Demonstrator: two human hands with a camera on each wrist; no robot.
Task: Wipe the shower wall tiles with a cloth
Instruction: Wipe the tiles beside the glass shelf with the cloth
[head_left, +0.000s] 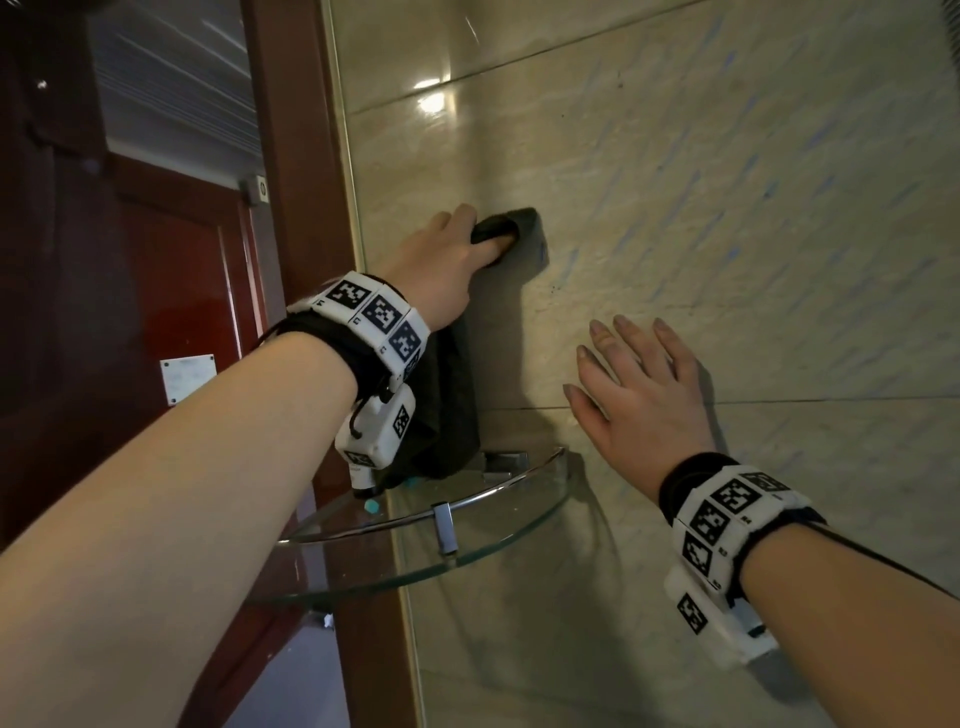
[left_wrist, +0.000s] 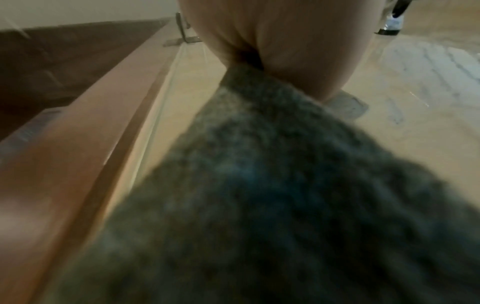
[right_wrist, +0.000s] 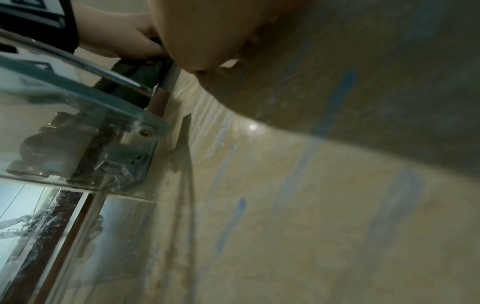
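Observation:
The shower wall tiles (head_left: 701, 208) are glossy beige with faint blue streaks. My left hand (head_left: 457, 249) grips a dark grey cloth (head_left: 452, 395) and presses its bunched top against the wall near the glass edge; the rest of the cloth hangs down below my wrist. In the left wrist view the cloth (left_wrist: 272, 185) fills the lower picture under my palm (left_wrist: 272, 41). My right hand (head_left: 634, 384) lies flat on the tile with fingers spread and straight, holding nothing. In the right wrist view its palm (right_wrist: 207, 30) rests against the streaked tile (right_wrist: 311, 205).
A curved glass corner shelf (head_left: 509, 525) with a chrome rail juts from the wall just below the hanging cloth. A glass panel edge (head_left: 358, 234) and a red-brown wooden door frame (head_left: 296, 156) stand at the left. A grout line (head_left: 831, 401) crosses the wall beside my right hand.

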